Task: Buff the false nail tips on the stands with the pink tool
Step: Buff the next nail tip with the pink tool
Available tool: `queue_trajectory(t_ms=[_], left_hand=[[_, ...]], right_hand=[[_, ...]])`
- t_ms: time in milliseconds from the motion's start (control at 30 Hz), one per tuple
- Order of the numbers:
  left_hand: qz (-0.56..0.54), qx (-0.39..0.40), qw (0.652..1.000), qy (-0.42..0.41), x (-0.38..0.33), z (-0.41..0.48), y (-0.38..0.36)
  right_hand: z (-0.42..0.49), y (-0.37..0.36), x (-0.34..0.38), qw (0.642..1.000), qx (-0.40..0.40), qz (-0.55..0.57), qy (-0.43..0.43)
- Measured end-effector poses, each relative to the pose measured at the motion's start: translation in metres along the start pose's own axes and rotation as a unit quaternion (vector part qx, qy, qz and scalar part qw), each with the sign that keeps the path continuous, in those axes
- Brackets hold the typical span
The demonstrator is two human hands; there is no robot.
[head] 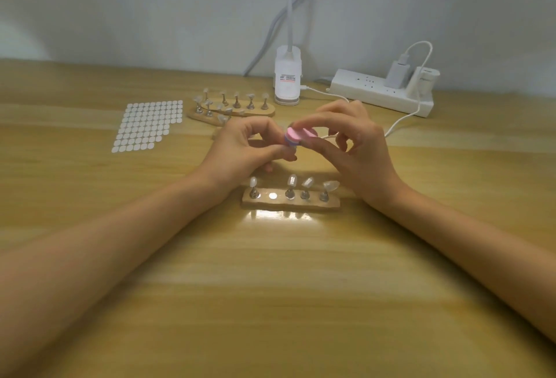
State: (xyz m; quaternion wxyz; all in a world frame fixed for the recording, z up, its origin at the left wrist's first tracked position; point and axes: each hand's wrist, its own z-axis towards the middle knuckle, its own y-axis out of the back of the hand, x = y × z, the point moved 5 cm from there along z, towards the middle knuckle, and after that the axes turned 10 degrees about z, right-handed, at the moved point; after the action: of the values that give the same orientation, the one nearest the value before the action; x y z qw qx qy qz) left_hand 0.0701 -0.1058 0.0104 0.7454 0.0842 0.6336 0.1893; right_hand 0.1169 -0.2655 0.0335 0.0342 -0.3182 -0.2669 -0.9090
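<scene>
My right hand (pixel 358 149) pinches the pink buffing tool (pixel 301 133) between thumb and fingers, above the table's middle. My left hand (pixel 246 149) pinches something small right under the tool's left end; the thing is mostly hidden, so I cannot tell if it is a nail tip on its peg. Below the hands lies a wooden stand (pixel 290 203) with several clear nail tips (pixel 291 180) on metal pegs and one bare magnetic spot (pixel 273 196). Two more wooden stands (pixel 240 111) with nail tips lie farther back.
A sheet of white round stickers (pixel 150 125) lies at the left. A white clip lamp base (pixel 287 80) stands at the back centre. A white power strip (pixel 382 93) with plugs sits at the back right, and its white cable (pixel 400 120) runs behind my right hand.
</scene>
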Motion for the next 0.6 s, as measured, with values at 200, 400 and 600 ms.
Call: queue_trajectory(t_ms=[200, 400, 600], left_hand=[[0.004, -0.042, 0.999, 0.001, 0.0050, -0.0004, 0.0032], [-0.011, -0.031, 0.999, 0.003, 0.0084, 0.0019, 0.0031], [-0.010, -0.020, 1.000, 0.003, 0.0063, 0.0030, 0.0007]], right_hand=[[-0.0009, 0.0011, -0.0010, 1.000, -0.021, -0.015, 0.015], [-0.0001, -0.0016, 0.0004, 0.998, -0.007, -0.040, 0.043], [0.0014, -0.0014, -0.0039, 1.000, 0.006, 0.003, 0.028]])
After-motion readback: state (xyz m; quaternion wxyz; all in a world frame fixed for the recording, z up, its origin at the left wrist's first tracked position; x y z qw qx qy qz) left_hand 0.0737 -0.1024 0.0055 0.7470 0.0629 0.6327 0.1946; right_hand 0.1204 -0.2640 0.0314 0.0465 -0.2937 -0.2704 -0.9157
